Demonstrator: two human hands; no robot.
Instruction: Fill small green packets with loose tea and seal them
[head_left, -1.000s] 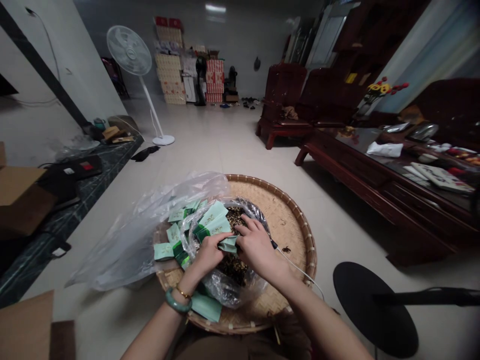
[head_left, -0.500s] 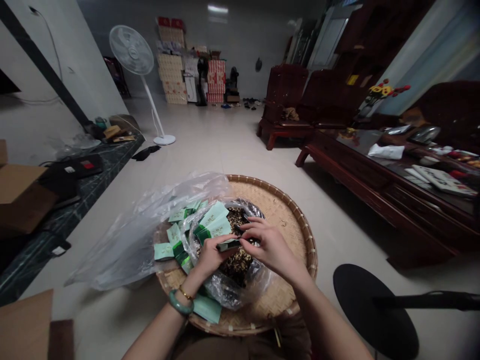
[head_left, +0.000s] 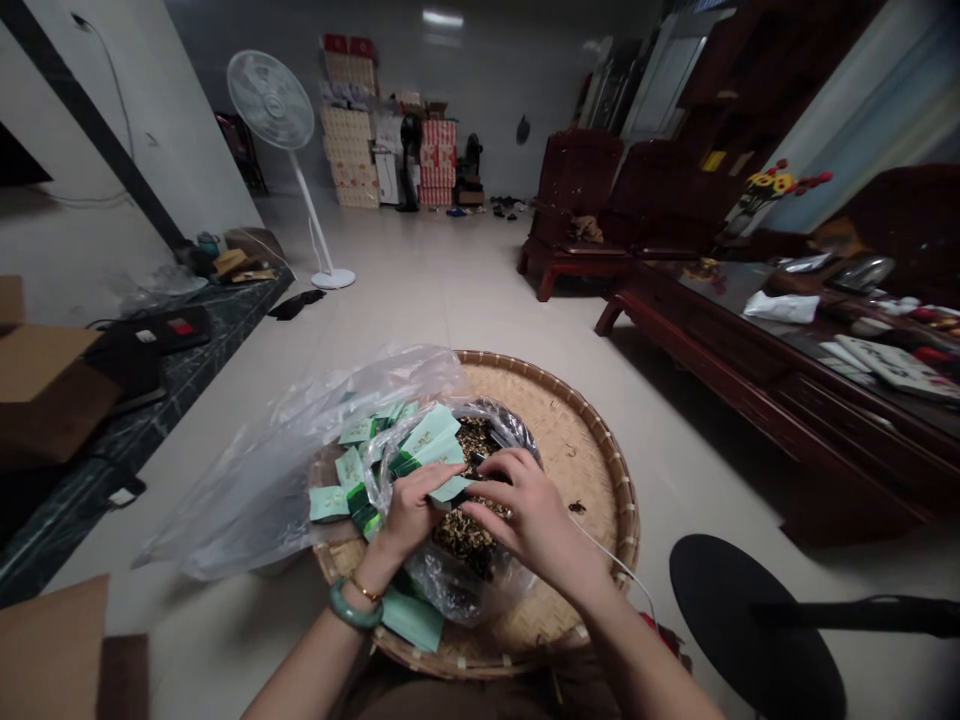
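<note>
A round woven bamboo tray (head_left: 592, 440) lies in front of me. On it sits a clear plastic bag of dark loose tea leaves (head_left: 469, 530). My left hand (head_left: 409, 510), a green bangle on its wrist, is closed on a small light-green packet (head_left: 450, 487) held over the tea. My right hand (head_left: 529, 510) has its fingers curled at the packet's right end, pinching it. Several more green packets (head_left: 424, 435) lie behind in the bag's mouth and to the left, and one (head_left: 412, 618) lies under my left wrist.
A large crumpled clear plastic bag (head_left: 277, 470) spreads off the tray's left side. A black round stool (head_left: 750, 620) stands at the lower right. A dark wooden table (head_left: 787, 390) runs along the right, a dark ledge (head_left: 150, 390) with boxes along the left, a standing fan (head_left: 274, 105) behind.
Both hands have stayed over the tea with the packet. My right hand lifted its fingers to the packet's end half a second ago and has now lowered again; the view shifted slightly.
</note>
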